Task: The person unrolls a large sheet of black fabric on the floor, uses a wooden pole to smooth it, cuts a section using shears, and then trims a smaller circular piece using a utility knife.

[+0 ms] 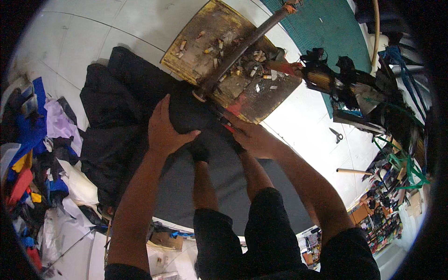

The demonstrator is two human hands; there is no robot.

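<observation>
Our left hand (pixel 164 128) presses flat on the black cloth (pixel 186 112) while our right hand (pixel 254 137) pinches a red-handled tool (pixel 227 122) beside it; most cloth looks unworked.

the black fabric (pixel 121 116) lies spread on the pale tiled floor, a large dark heap with soft folds and puffed ridges on its left part, its surface matte. toward the middle it is bunched into a rounded mound, and there the left hand (pixel 164 128) presses flat on it, fingers together and thumb spread to the right. the cloth's upper right edge meets a worn yellow wooden board (pixel 214 28). the right hand (pixel 254 137) rests on the fabric just beside that edge, closed around what looks like a small red-handled tool (pixel 227 122), mostly hidden, so its kind is unclear.
</observation>
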